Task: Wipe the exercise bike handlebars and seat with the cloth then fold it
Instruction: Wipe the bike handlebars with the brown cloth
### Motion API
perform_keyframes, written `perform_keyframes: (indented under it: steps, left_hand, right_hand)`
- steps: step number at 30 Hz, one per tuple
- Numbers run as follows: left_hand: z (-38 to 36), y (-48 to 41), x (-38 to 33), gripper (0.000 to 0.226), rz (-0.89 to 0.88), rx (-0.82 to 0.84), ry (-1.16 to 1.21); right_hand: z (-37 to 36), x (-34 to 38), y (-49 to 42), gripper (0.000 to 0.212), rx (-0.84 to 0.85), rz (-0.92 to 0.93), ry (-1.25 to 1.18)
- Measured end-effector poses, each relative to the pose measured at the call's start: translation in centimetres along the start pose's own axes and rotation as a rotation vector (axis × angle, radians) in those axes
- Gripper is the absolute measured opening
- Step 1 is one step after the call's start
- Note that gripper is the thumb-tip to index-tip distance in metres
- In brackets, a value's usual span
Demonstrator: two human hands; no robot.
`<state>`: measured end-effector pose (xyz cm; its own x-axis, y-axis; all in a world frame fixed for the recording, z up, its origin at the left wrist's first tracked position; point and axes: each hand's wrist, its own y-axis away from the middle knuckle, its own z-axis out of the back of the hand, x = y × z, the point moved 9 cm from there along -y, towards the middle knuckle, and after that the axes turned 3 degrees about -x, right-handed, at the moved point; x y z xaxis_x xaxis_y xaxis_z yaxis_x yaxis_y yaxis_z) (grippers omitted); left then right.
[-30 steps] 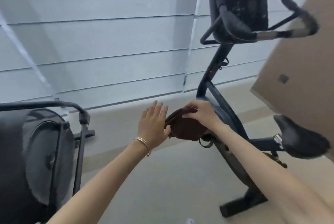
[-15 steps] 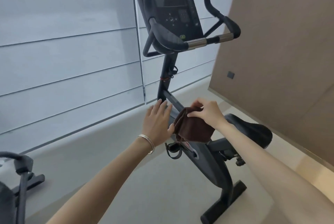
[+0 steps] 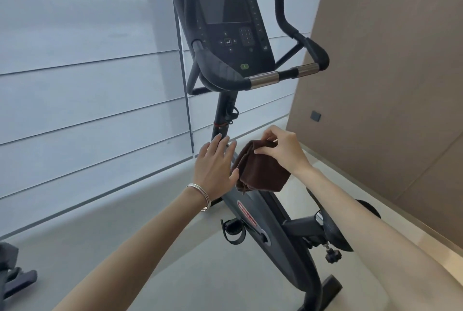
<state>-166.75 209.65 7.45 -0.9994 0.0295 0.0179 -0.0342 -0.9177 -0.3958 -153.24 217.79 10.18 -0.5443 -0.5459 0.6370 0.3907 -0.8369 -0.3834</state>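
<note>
The person stands just in front of the exercise bike [image 3: 265, 213], arms out over its frame, with the brown cloth [image 3: 260, 172] held in the air between the 2 hands, below the console [image 3: 225, 25] and well short of the handlebars [image 3: 263, 77]. The right hand [image 3: 283, 152] pinches the cloth's top edge between thumb and fingertips, so the folded bundle hangs down from that grip; the left hand [image 3: 215, 167] is spread flat with fingers extended, its thumb touching the cloth's left side and holding nothing. The seat [image 3: 335, 230] sits low on the right, mostly hidden behind the right forearm. To my eye the cloth is being readied for wiping, and no surface looks wiped yet, though I cannot be sure. To do this step well, I would gather the cloth into a flat pad in 1 palm rather than leave it dangling by an edge, since a pinched corner would drag loosely and skip over the grips. Then lift it to the near left grip, wrap it around the bar, and run along the metal sections to the far upright horn on the right. The free hand could steady the bar. Keeping clear of the console buttons seems wise.
</note>
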Motion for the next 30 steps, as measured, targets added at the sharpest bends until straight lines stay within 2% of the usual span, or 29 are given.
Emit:
perform_keyframes:
  steps: [17,22,30]
  left_hand:
    - [2.8,-16.0,7.7,0.065,-0.215,-0.19,0.017]
    - [2.7,-19.1,8.1,0.064,-0.258,-0.211,0.035]
    - [1.2,-22.5,9.2,0.068,-0.214,-0.227,0.076]
  right_hand:
    - [5.8,4.3,-16.5,0.022,-0.475,0.087,0.164]
    - [4.6,4.0,-19.9,0.02,-0.507,0.03,0.217]
    - [0.8,1.4,-20.6,0.018,-0.562,0.029,0.146]
